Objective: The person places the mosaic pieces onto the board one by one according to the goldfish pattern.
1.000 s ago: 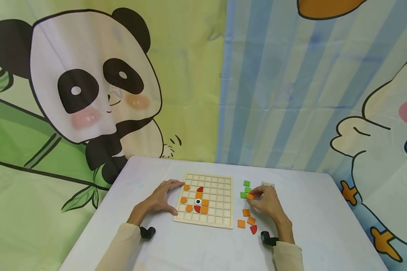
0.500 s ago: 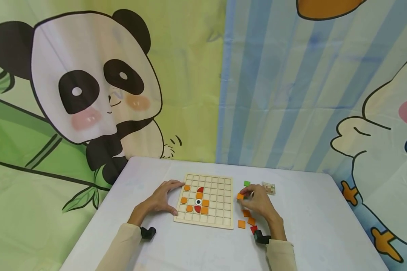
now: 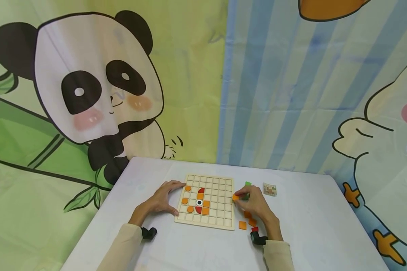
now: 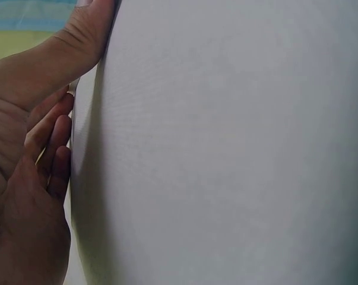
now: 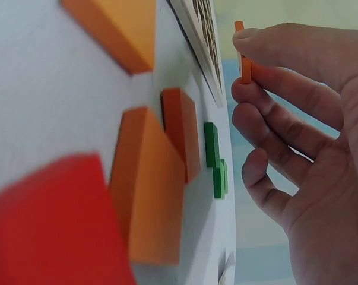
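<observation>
A wooden grid board (image 3: 220, 223) lies on the white table, with orange discs (image 3: 184, 201), orange squares (image 3: 205, 211), two red quarter-round pieces (image 3: 201, 190) and a white eye piece (image 3: 199, 203) on its left half. My left hand (image 3: 161, 198) is spread along the board's left side, thumb by the near corner and fingers farther up. In the left wrist view the left hand (image 4: 39, 148) shows, but the board does not. Just over the board's right edge, my right hand (image 3: 256, 204) pinches an orange square tile (image 5: 246, 68) between thumb and fingertips.
Loose orange tiles (image 3: 242, 225) and a red piece (image 3: 254, 229) lie right of the board. Green tiles (image 5: 212, 145) are partly behind the right hand. A small patterned card (image 3: 269, 189) lies farther right. A printed cloth (image 3: 190, 113) hangs behind the table (image 3: 312, 210).
My right hand, pinching the orange square tile, has moved left from the green tiles to the board's right edge, uncovering the card. My left hand stays at the board's left side.
</observation>
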`<state>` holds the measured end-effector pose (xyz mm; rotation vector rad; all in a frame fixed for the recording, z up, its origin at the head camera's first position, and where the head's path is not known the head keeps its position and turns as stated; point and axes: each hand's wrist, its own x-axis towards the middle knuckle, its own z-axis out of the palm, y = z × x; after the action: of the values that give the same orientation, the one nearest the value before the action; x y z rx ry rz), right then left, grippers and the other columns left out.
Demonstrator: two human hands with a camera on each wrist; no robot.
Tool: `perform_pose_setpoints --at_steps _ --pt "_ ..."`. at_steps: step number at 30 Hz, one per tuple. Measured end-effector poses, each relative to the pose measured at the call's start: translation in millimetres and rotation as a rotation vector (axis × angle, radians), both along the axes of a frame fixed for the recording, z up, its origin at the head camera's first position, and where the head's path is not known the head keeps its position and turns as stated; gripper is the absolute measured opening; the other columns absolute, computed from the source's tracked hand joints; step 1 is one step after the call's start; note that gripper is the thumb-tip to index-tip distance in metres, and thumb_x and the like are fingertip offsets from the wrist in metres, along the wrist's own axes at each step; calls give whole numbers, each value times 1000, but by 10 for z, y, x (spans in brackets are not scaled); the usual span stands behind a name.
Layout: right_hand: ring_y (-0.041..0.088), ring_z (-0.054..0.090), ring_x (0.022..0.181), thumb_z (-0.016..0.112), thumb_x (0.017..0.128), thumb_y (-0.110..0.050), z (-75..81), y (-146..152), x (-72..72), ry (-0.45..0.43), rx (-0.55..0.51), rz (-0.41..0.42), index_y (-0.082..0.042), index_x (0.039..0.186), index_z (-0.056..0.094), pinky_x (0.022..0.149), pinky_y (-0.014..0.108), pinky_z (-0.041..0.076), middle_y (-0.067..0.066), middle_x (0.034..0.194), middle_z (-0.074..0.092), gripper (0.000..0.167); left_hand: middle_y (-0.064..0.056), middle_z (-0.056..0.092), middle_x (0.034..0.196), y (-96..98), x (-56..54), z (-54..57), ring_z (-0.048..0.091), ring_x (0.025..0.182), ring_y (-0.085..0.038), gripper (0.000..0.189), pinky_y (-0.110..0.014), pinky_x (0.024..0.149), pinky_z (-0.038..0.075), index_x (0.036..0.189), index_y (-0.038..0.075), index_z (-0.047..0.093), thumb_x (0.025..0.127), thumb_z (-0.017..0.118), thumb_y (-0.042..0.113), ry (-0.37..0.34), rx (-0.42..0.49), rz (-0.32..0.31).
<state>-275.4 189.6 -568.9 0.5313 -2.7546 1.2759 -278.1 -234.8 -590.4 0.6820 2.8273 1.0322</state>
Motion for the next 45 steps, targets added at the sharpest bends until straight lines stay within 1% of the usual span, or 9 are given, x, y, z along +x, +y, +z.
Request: perform_pose_setpoints --at_steps 7,14,18,24,27,34,38,41,45 --pt "11 67 93 93 86 -17 -1 -125 25 6 21 23 -19 101 86 88 31 60 -8 99 78 17 -8 52 165 10 -2 19 45 150 -38 125 -70 126 38 162 20 54 53 110 43 -43 -1 17" --pt "10 67 91 89 88 -15 35 -227 18 75 85 49 -19 100 85 85 33 59 -9 96 77 13 -7 54 164 40 -41 -1 48 147 -36 125 -68 125 40 162 20 55 53 110 43 -27 7 14" --pt "15 68 89 89 88 -14 57 -295 -15 94 80 56 -18 99 85 84 33 59 -7 95 77 13 -7 54 163 40 -53 1 49 145 -36 125 -68 123 42 161 20 55 52 110 44 -12 0 12" --pt "18 70 87 91 84 -15 32 -406 -51 78 62 67 -15 97 86 79 30 58 -4 93 79 14 -7 54 163 7 -42 5 48 147 -35 125 -67 125 40 162 20 55 52 110 45 -39 -8 11" --pt "17 70 85 90 82 -13 40 -454 -70 65 48 81 -14 96 87 77 29 58 -4 93 79 14 -8 54 163 -4 -39 26 48 146 -36 125 -68 125 40 162 20 54 52 111 44 -34 -15 10" --pt "16 73 92 90 84 -11 71 -521 -102 47 29 104 -13 101 86 84 34 62 -3 99 80 17 -9 53 164 -5 -46 82 47 149 -37 124 -69 126 39 161 20 55 52 111 42 -37 2 24" --pt "12 70 90 89 85 -10 35 -534 -93 36 59 110 -12 105 86 84 33 61 -4 100 80 20 -9 54 162 -5 -32 49 48 145 -36 124 -68 124 41 161 19 55 52 111 42 -25 -6 17" --pt "10 68 89 89 85 -9 13 -533 -74 37 86 111 -12 106 86 83 32 61 -4 99 79 20 -8 53 163 -3 -17 19 48 146 -36 125 -68 125 40 162 21 54 53 110 44 -44 -9 14" --pt "11 71 92 90 88 -11 5 -531 -58 34 80 115 -10 108 86 87 34 63 -4 102 80 21 -6 52 165 3 -7 22 45 150 -36 126 -68 127 37 163 24 53 52 110 45 -72 -7 24"
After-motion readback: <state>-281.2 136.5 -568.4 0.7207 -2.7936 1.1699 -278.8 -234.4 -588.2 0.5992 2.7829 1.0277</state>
